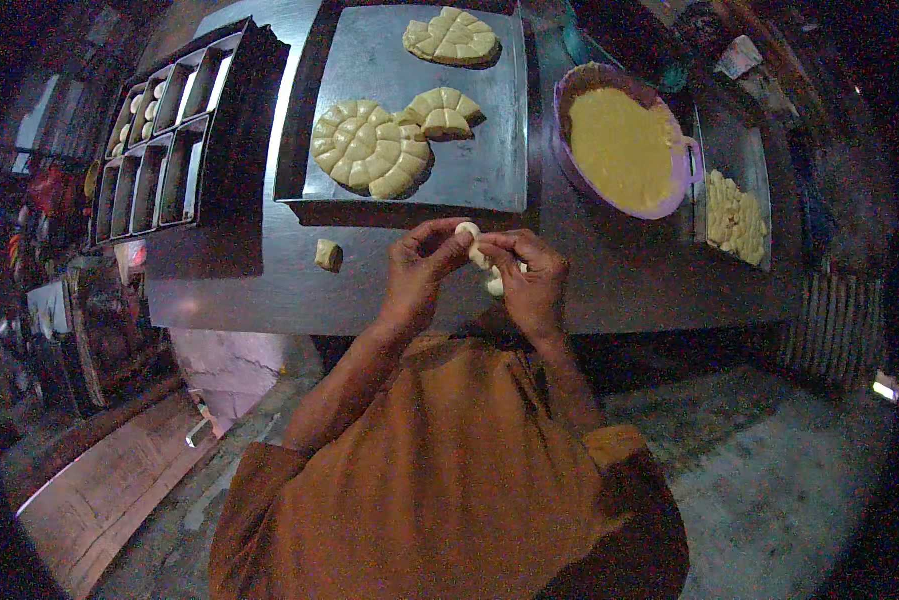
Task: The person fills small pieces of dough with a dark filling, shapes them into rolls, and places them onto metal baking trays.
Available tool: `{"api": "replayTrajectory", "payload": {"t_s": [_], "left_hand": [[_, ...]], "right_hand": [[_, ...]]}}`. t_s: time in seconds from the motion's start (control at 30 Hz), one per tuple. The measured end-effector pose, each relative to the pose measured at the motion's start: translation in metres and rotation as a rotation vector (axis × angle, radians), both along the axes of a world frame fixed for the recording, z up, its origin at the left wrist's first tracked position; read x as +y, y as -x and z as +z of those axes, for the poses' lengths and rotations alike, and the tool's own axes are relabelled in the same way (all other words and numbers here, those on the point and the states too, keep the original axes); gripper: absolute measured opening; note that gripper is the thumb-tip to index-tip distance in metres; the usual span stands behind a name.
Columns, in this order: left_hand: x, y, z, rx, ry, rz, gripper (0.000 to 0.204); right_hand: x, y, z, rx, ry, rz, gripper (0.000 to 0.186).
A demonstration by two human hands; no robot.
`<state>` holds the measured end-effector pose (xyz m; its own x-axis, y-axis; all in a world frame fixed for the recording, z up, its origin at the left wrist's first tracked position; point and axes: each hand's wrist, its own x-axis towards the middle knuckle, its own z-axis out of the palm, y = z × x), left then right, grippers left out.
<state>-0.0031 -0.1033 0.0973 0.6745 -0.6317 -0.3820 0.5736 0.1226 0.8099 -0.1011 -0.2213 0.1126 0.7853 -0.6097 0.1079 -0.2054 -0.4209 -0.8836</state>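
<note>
Just in front of my chest, my left hand (pixel 425 262) pinches a small pale piece of dough (pixel 468 231) between thumb and fingertips. My right hand (pixel 536 280) is closed on the same dough from the other side, its thumb and fingers pressed together. Below it, another bit of pale dough (pixel 495 284) shows beside the right thumb; whether it is joined to the held piece I cannot tell. To the left on the table lies one cut dough piece (pixel 328 255), apart from both hands.
Beyond my hands a metal tray (pixel 475 180) bears several rounds of cut dough (pixel 370 148). A purple basin (pixel 562 150) of yellow dough or batter stands right of it, then a smaller tray (pixel 760 190) of dough pieces. Divided metal tins (pixel 182 180) stand at left, some with dough balls.
</note>
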Motion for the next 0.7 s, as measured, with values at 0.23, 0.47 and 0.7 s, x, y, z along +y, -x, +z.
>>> {"api": "replayTrajectory", "payload": {"t_s": [0.23, 0.47, 0.7], "left_hand": [[-0.001, -0.005, 0.003, 0.084, -0.071, -0.050, 0.024], [-0.010, 0.013, 0.003, -0.149, -0.107, -0.097, 0.024], [-0.017, 0.019, -0.006, -0.312, -0.044, -0.196, 0.024]], "right_hand": [[-0.015, 0.010, 0.009, -0.156, 0.407, 0.354, 0.032], [-0.034, 0.013, -0.004, -0.113, 0.658, 0.401, 0.029], [-0.028, 0.022, -0.002, 0.009, 0.193, 0.045, 0.034]]}}
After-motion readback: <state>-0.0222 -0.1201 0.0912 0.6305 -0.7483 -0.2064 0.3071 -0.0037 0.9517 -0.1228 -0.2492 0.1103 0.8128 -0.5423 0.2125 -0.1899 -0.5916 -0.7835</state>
